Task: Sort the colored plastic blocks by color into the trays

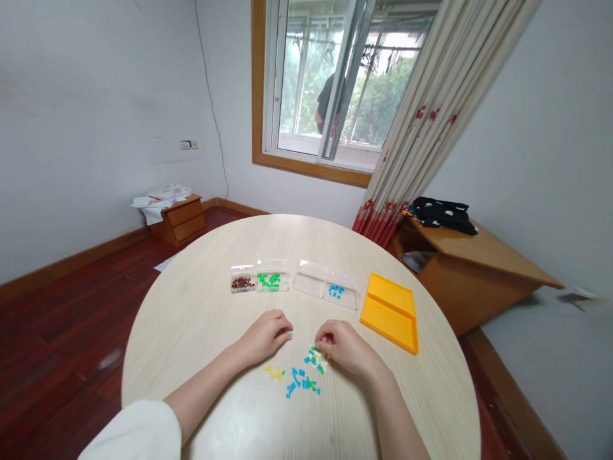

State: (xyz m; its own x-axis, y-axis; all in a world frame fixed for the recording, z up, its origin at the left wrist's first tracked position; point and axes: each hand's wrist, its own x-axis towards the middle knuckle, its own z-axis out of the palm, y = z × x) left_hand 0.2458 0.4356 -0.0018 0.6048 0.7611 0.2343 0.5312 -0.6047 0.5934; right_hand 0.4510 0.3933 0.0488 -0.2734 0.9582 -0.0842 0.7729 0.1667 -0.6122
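My left hand rests low over the table with its fingers closed, and a tiny blue plastic piece shows at the fingertips. Over a small mixed pile of blue, green and pale cream pieces, my right hand has thumb and fingers pinched together; whatever is between them is hidden. Nearer to me lies a loose group of blue and green pieces. Several yellow pieces are scattered to its left.
Beyond my hands stand clear lidded boxes: one with dark red pieces and green pieces, another with blue pieces in its right compartment. A yellow tray lies at right on the round table. Outside the window is a person.
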